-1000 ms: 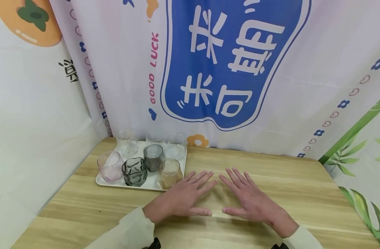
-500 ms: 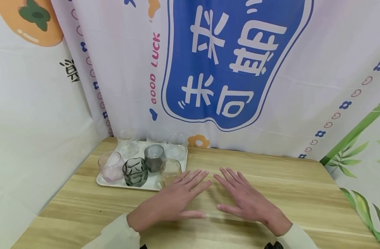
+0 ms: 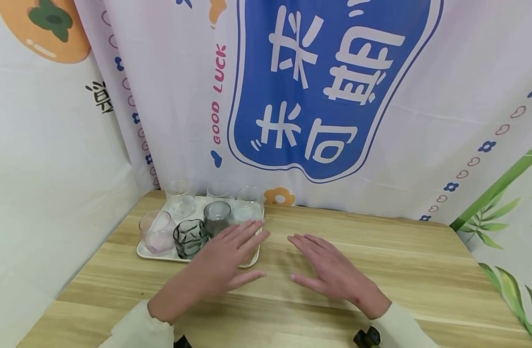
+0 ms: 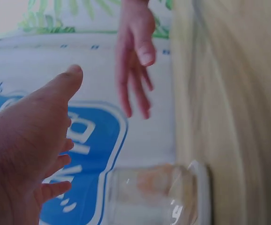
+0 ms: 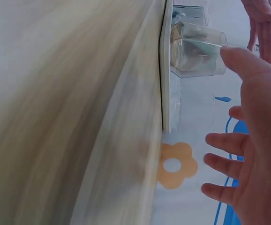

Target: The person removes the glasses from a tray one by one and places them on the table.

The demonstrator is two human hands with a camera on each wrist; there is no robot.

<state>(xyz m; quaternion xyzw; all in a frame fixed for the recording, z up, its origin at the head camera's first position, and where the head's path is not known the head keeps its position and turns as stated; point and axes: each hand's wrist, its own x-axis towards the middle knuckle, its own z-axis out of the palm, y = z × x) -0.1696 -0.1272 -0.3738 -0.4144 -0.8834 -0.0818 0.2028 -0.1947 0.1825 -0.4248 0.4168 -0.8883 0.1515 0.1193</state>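
My left hand [image 3: 218, 263] hovers over the near right corner of a white tray [image 3: 157, 257], fingers straight and thumb apart, holding nothing. It hides the amber glass in the head view; a clear-looking glass [image 5: 199, 51] shows at the tray's near side in the right wrist view. My right hand [image 3: 335, 270] is above the table to the tray's right, also with straight fingers and nothing held. On the tray stand a pinkish glass [image 3: 157, 232], a dark rippled glass [image 3: 190, 239], a smoky grey glass [image 3: 217, 216] and several clear glasses [image 3: 180, 200] along the back.
The wooden table [image 3: 379, 251] runs up to a printed curtain [image 3: 179, 96] behind the tray. A white cloth wall [image 3: 52, 169] borders the left side. Another cloth with bamboo print [image 3: 505, 193] hangs on the right.
Both hands have moved left; the left hand went farther, from beside the tray to over its near right corner, and the gap between the hands widened. The glasses stay in place.
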